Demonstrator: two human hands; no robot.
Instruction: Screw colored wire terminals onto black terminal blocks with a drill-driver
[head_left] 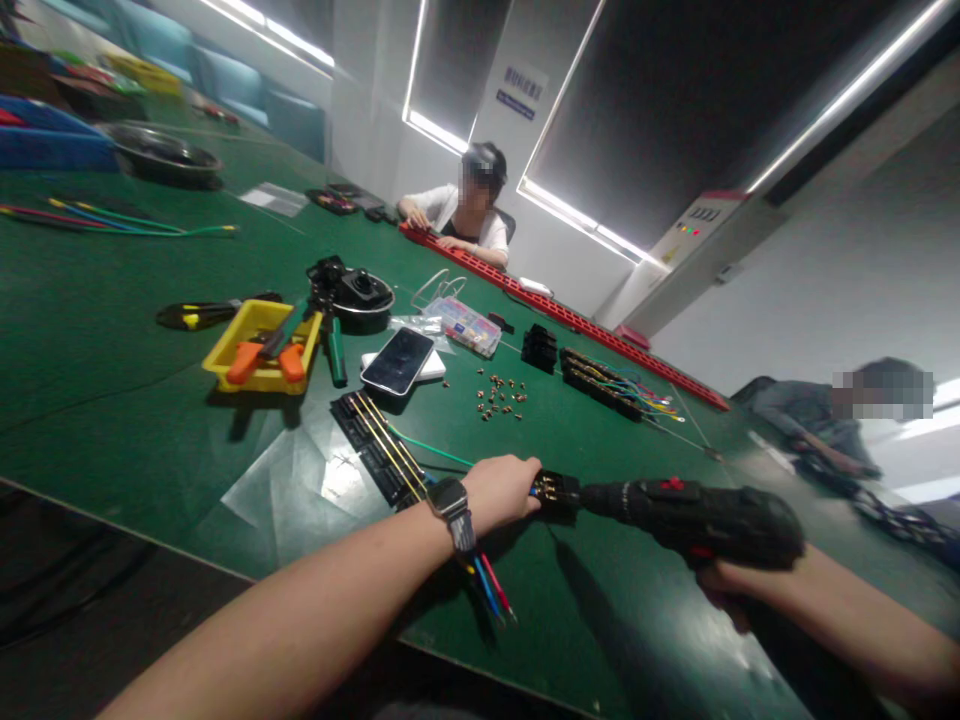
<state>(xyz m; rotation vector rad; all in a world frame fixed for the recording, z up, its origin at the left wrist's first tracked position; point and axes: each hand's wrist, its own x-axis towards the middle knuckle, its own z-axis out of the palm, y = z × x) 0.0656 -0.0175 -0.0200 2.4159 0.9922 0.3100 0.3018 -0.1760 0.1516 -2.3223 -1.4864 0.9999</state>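
Observation:
My left hand, below a wrist watch, is closed at the left end of a black terminal block with brass-coloured contacts. Its fingertips are partly hidden. Coloured wires, red, blue and yellow, come out below that wrist. My right hand is wrapped round the grip of a black cordless drill. The drill's tip points left and meets the block at its contacts. To the left lies a longer black terminal strip with brass bars. A green wire runs from there towards my left hand.
Loose brass screws lie beyond the block. Further left are a phone, a yellow bin with orange-handled tools, and a black dish. Wired strips lie at right. A person sits behind a red slotted rail; another sits far right.

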